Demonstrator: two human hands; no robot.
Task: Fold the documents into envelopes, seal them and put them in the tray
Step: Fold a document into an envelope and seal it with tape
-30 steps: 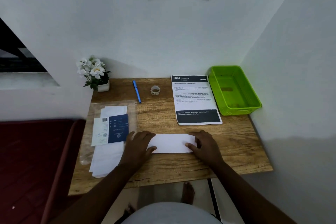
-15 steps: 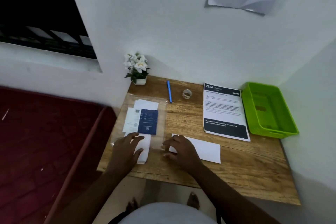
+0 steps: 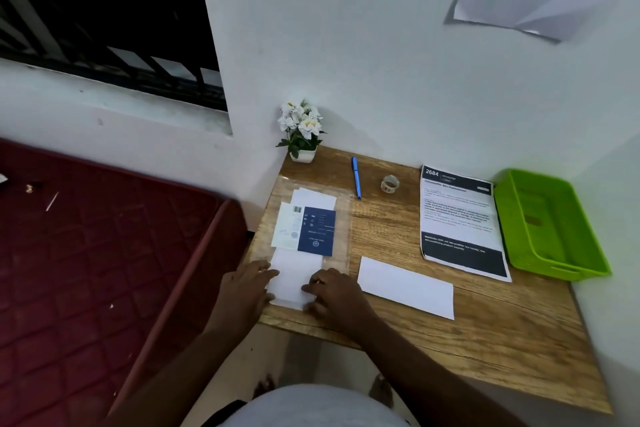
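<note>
Green tray (image 3: pixel 519 204); white envelope (image 3: pixel 405 286); blue pen (image 3: pixel 356 177); red quilted mattress (image 3: pixel 86 253).

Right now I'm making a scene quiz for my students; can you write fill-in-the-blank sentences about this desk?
1. The tray at the table's right end is ____ in colour.
2. Both hands, left hand and right hand, touch the ____ envelopes at the front left.
3. The blue pen lies between the flower pot and the ____ roll.
4. The folded paper lies on the ____.

Missing: green; white; tape; table
</note>
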